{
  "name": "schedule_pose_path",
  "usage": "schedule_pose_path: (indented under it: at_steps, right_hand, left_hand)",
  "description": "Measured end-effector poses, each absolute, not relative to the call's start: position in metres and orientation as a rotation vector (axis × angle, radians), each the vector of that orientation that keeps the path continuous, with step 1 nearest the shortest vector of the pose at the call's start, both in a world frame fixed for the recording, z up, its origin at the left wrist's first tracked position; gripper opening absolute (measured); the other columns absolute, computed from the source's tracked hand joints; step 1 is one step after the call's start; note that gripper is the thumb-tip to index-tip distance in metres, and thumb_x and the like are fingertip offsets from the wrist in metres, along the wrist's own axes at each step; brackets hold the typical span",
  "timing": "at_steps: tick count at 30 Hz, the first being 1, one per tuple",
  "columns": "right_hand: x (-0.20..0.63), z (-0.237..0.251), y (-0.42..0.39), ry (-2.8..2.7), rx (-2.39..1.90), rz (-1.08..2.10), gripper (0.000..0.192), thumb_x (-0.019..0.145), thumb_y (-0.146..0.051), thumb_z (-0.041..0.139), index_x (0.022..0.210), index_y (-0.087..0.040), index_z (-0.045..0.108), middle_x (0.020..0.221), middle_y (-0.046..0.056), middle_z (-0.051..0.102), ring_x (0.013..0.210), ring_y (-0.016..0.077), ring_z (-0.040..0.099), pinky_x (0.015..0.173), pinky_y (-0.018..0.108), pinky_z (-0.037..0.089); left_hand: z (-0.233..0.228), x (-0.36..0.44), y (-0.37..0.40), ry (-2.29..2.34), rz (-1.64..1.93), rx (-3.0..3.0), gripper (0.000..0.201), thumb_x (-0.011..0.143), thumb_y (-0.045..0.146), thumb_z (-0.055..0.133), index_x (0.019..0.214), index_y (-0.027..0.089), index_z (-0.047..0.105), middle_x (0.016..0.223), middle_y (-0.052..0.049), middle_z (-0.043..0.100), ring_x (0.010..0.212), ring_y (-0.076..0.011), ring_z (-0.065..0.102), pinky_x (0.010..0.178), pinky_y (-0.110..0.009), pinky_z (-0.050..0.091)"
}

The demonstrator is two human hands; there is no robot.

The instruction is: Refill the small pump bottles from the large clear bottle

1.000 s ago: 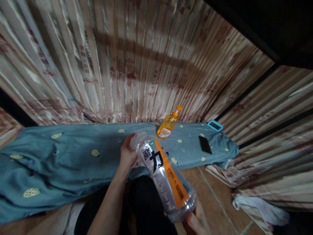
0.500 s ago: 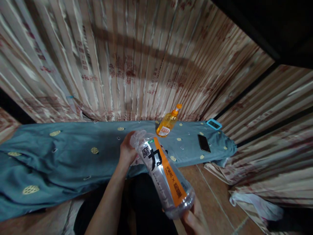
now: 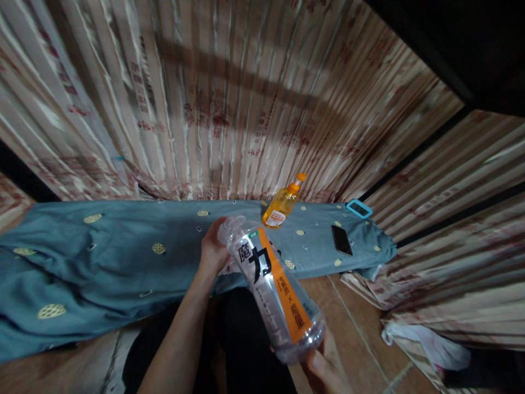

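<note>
Striped curtains [image 3: 229, 109] hang behind a low surface under a blue cloth [image 3: 102, 262]; an orange bottle [image 3: 283, 205], a phone [image 3: 342, 241] and a blue-cased device [image 3: 360, 208] lie far right. Clear bottle [image 3: 273, 295], orange label, is tilted in mid-air near centre, neck pointing far-left; right hand [image 3: 324, 366] cups its base, grip closed; left hand [image 3: 213, 249] wraps the cap end. Judgement: brace the base firmly, keep the neck raised; twist from the wrist only, to avoid spilling.
</note>
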State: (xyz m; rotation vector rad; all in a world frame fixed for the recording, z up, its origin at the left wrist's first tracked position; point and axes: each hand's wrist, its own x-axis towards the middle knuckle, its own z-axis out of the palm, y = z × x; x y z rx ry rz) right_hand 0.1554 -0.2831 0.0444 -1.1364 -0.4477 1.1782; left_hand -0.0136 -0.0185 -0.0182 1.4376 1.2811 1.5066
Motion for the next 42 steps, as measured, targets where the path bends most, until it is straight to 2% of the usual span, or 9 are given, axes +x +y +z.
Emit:
schedule_pose_path:
  at_steps: [5, 10, 14, 21, 25, 28, 34, 39, 42]
  right_hand:
    - [0.156, 0.043, -0.28, -0.45, -1.122, 1.192, 0.065, 0.055, -0.06, 0.12, 0.106, -0.033, 0.09, 0.123, 0.008, 0.097, 0.131, 0.0443, 0.086, 0.126, 0.058, 0.062]
    - [0.163, 0.026, -0.288, -0.45, -1.193, 1.137, 0.077, 0.057, -0.063, 0.119, 0.121, -0.031, 0.088, 0.125, 0.01, 0.097, 0.136, 0.0448, 0.085, 0.123, 0.057, 0.063]
    - [0.163, 0.025, -0.289, -0.437, -1.147, 1.173, 0.071, 0.062, -0.061, 0.117, 0.119, -0.032, 0.088, 0.133, 0.01, 0.096, 0.138, 0.0435, 0.084, 0.123, 0.056, 0.063]
    - [0.161, 0.037, -0.286, -0.427, -1.154, 1.185, 0.066, 0.061, -0.058, 0.119, 0.115, -0.033, 0.09, 0.13, 0.007, 0.097, 0.138, 0.0401, 0.084, 0.123, 0.052, 0.062]
    - [0.159, 0.046, -0.283, -0.474, -1.131, 1.227, 0.069, 0.06, -0.059, 0.119, 0.117, -0.033, 0.09, 0.13, 0.009, 0.096, 0.138, 0.0428, 0.084, 0.126, 0.056, 0.061]
    - [0.156, 0.054, -0.28, -0.433, -1.134, 1.227, 0.069, 0.055, -0.053, 0.122, 0.113, -0.034, 0.091, 0.129, 0.007, 0.097, 0.133, 0.0411, 0.086, 0.121, 0.052, 0.064]
    - [0.151, 0.065, -0.275, -0.508, -1.11, 1.273, 0.084, 0.058, -0.062, 0.12, 0.132, -0.033, 0.092, 0.131, 0.008, 0.096, 0.127, 0.0397, 0.086, 0.116, 0.048, 0.064]
    - [0.151, 0.066, -0.273, -0.453, -1.107, 1.286, 0.076, 0.052, -0.056, 0.123, 0.117, -0.033, 0.091, 0.132, 0.005, 0.096, 0.129, 0.0365, 0.084, 0.116, 0.044, 0.06]
    - [0.15, 0.068, -0.271, -0.494, -1.065, 1.316, 0.076, 0.055, -0.056, 0.122, 0.12, -0.034, 0.089, 0.129, 0.005, 0.096, 0.13, 0.0365, 0.084, 0.116, 0.044, 0.058]
  left_hand:
    - [-0.02, -0.014, -0.017, 1.282, 1.517, 1.424, 0.052, 0.075, 0.052, 0.085, 0.12, 0.026, 0.081, 0.123, -0.01, 0.092, 0.115, -0.0354, 0.088, 0.105, -0.047, 0.073]
    - [-0.021, -0.016, -0.016, 1.261, 1.489, 1.439, 0.053, 0.075, 0.053, 0.085, 0.12, 0.025, 0.08, 0.122, -0.012, 0.091, 0.115, -0.0362, 0.088, 0.106, -0.049, 0.072]
    - [-0.023, -0.015, -0.015, 1.279, 1.492, 1.425, 0.052, 0.078, 0.053, 0.084, 0.121, 0.024, 0.081, 0.12, -0.013, 0.091, 0.111, -0.0365, 0.088, 0.102, -0.049, 0.073]
    - [-0.024, -0.015, -0.015, 1.265, 1.515, 1.429, 0.048, 0.077, 0.045, 0.085, 0.121, 0.026, 0.082, 0.116, -0.009, 0.092, 0.106, -0.0328, 0.088, 0.097, -0.044, 0.073]
    - [-0.024, -0.016, -0.014, 1.281, 1.518, 1.446, 0.049, 0.078, 0.045, 0.084, 0.123, 0.024, 0.082, 0.119, -0.011, 0.091, 0.11, -0.0346, 0.088, 0.101, -0.047, 0.073]
    - [-0.025, -0.016, -0.014, 1.284, 1.506, 1.437, 0.052, 0.079, 0.047, 0.087, 0.125, 0.023, 0.081, 0.121, -0.012, 0.091, 0.112, -0.035, 0.088, 0.104, -0.048, 0.073]
    - [-0.031, -0.016, -0.01, 1.307, 1.541, 1.477, 0.052, 0.08, 0.049, 0.088, 0.125, 0.023, 0.083, 0.123, -0.012, 0.091, 0.118, -0.0338, 0.086, 0.113, -0.047, 0.069]
    - [-0.033, -0.019, -0.008, 1.345, 1.528, 1.561, 0.058, 0.08, 0.052, 0.085, 0.129, 0.022, 0.081, 0.127, -0.013, 0.09, 0.119, -0.037, 0.086, 0.109, -0.052, 0.071]
    - [-0.034, -0.019, -0.007, 1.364, 1.551, 1.57, 0.058, 0.081, 0.052, 0.085, 0.129, 0.022, 0.081, 0.128, -0.013, 0.09, 0.119, -0.0372, 0.086, 0.108, -0.052, 0.071]
